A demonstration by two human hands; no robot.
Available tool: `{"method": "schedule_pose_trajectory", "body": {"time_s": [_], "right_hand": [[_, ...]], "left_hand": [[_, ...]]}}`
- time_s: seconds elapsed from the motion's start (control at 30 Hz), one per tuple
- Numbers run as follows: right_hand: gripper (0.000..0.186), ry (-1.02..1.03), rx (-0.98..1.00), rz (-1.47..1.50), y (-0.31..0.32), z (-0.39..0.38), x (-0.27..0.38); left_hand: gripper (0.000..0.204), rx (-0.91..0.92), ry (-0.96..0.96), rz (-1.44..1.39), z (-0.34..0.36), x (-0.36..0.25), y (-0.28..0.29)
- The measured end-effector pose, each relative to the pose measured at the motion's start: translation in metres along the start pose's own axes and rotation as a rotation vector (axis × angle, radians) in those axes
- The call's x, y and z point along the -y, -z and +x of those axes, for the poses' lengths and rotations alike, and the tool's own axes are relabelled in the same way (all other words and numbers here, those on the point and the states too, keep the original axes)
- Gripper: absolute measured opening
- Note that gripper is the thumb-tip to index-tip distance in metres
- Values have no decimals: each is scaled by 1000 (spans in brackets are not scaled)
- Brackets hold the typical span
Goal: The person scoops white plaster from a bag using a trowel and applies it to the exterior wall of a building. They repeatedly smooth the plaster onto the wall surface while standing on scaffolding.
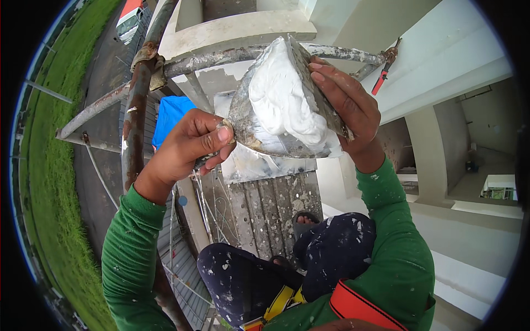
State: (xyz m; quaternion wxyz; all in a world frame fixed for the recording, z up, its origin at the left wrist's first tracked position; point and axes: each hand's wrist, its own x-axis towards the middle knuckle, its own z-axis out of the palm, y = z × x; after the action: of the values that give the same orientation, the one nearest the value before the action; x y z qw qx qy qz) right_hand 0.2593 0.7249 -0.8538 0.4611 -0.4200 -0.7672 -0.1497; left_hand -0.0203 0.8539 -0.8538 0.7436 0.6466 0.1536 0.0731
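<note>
A mound of wet white putty (281, 94) lies on a grey, putty-crusted sheet (248, 124) with a curved near edge, held up before me. My left hand (201, 140) is closed on the sheet's left corner, thumb on top; something dark shows under its fingers. Along the right side of the putty stands a tilted, speckled grey plate (323, 105). My right hand (353, 107) grips this plate from outside, fingers along its upper edge and thumb hidden. Whether sheet and plate are one bent piece, I cannot tell.
Rusty scaffold pipes (138, 110) stand at the left and cross behind the putty. A red-handled tool (381, 80) hangs at the crossbar's right end. Below lies a splattered ribbed plank (270, 207) with my feet on it. White walls (441, 66) rise right; grass (49, 165) lies far left.
</note>
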Motion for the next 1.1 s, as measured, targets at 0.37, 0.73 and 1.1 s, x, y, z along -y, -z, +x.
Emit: {"method": "schedule_pose_trajectory", "body": {"time_s": [0.37,0.73,1.1], "right_hand": [[44,-372,728,-150,-126,-244,6],[25,-423,925,-135,-218,-298,-14],[28,-668,974,-66,-94,-303,24]], "left_hand": [[52,-222,-62,7,7,-4,18],[52,-141,7,181,18,4,11],[50,-219,11,142,12,3,12]]}}
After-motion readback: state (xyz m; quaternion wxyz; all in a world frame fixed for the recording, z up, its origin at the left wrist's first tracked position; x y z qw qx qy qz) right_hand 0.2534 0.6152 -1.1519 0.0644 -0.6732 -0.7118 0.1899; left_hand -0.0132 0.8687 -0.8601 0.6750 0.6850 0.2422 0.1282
